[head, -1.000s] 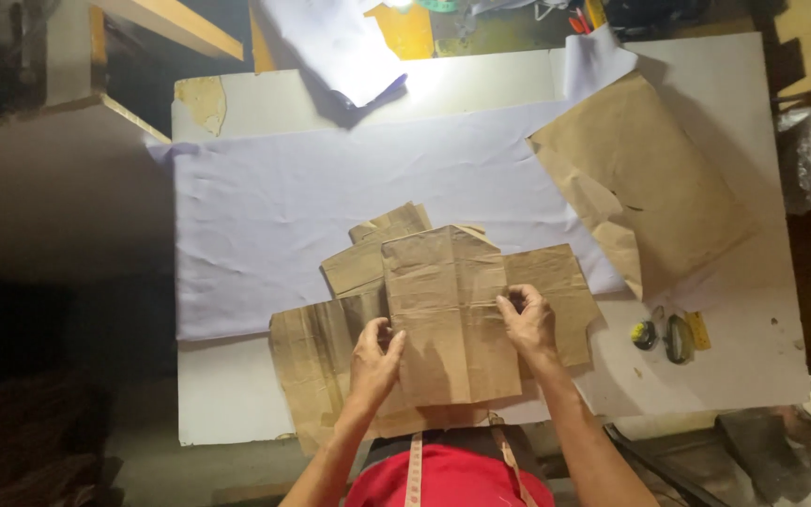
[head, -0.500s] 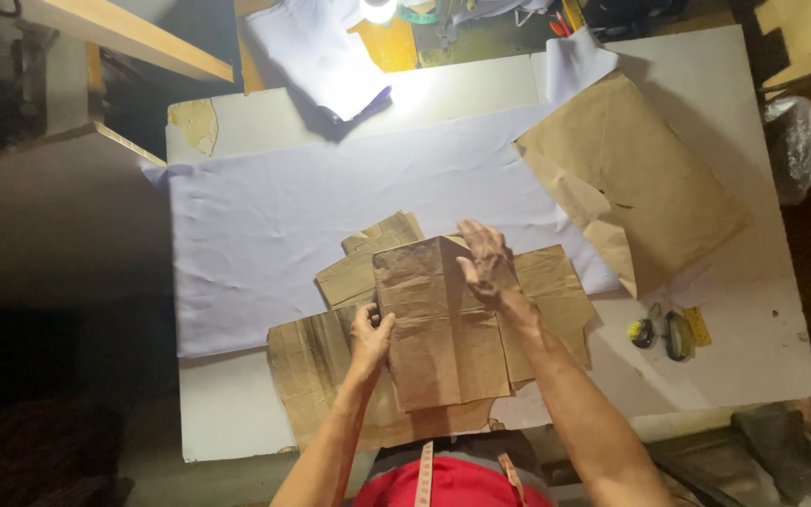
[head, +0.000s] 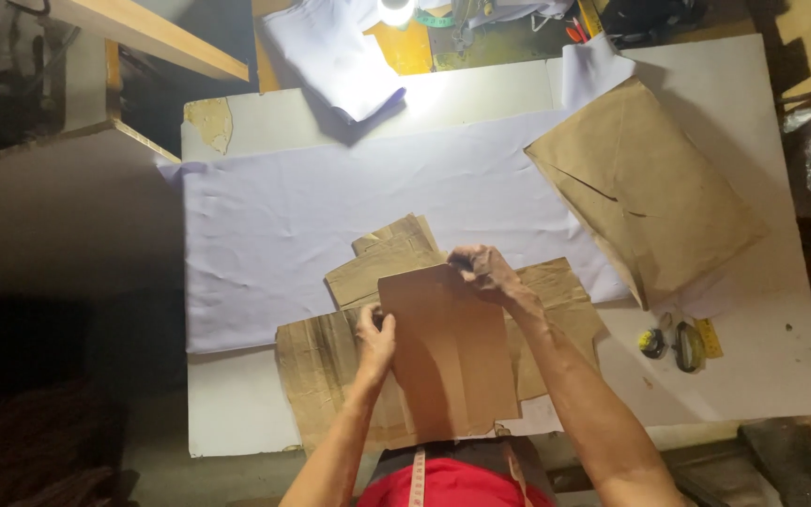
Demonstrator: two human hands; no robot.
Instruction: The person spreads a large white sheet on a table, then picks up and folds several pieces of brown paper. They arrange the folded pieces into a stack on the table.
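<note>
Left hand (head: 374, 336) grips left edge of brown paper pattern piece (head: 450, 352); right hand (head: 483, 270) pinches its top right corner. Piece lies atop stack of brown paper patterns (head: 565, 310) near front edge of white surface (head: 762, 376). Pale lilac fabric (head: 312, 225) spread behind stack. Large folded brown paper (head: 650, 188) at right. Tape measure (head: 651, 343) just beside it, lower right.
</note>
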